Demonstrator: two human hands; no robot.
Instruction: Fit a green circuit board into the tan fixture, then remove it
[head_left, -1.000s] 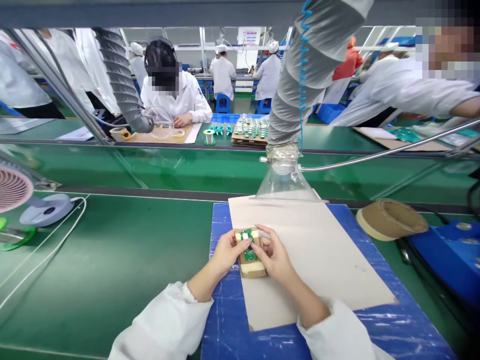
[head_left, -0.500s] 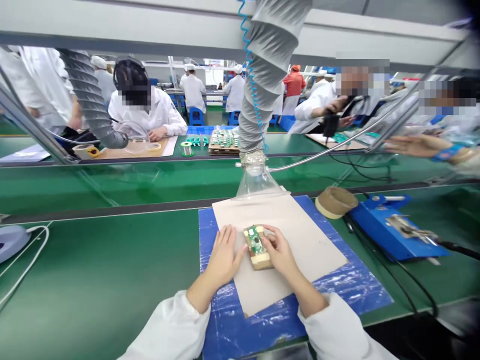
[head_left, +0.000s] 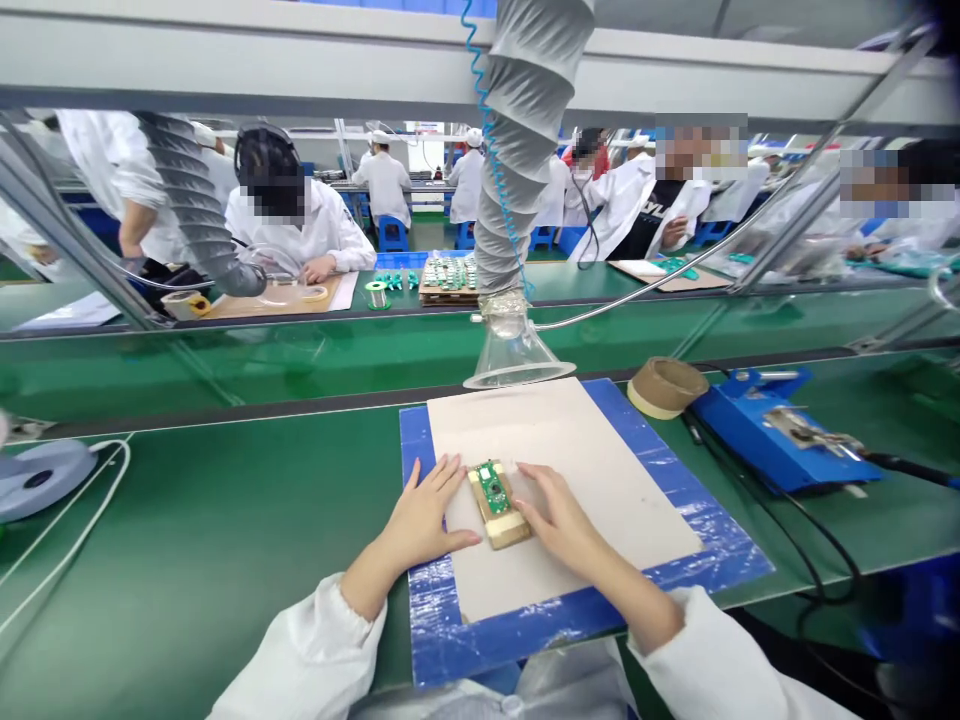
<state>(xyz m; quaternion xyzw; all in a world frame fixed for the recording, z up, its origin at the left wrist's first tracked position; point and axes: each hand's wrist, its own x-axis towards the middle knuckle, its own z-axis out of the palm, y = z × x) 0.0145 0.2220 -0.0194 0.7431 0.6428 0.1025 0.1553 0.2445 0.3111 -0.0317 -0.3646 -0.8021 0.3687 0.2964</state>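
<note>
The left hand (head_left: 424, 522) and the right hand (head_left: 559, 525) are lying flat on a cardboard sheet (head_left: 600, 470), one on each side of a small green board (head_left: 492, 490). The board is sitting on a tan block (head_left: 504, 533), between the hands and left of the sheet's middle. The fingers of both hands are released and slightly spread, grasping nothing. The left thumb (head_left: 469, 538) is stopping just beside the block's near left corner, and the right fingertips (head_left: 523, 507) are reaching just beside its right edge. Whether either is touching the block cannot be told.

The block's long axis is running away from the person, with its far end tilting a little to the left, and the board is lying along that axis on the far half. Neither hand is clearly nearer.

There are two hands, one board, one block and one sheet, which is lying on one blue mat (head_left: 525, 630). One clear hood (head_left: 510, 350) is hanging from one grey duct (head_left: 525, 120) above the sheet's far edge. To the right, one tape roll (head_left: 666, 387) is lying beside one blue stand (head_left: 772, 430). Across the bench, one co-worker (head_left: 300, 225) is working near one solder spool (head_left: 377, 295) and one tray (head_left: 448, 280) of boards, too small to count.
</note>
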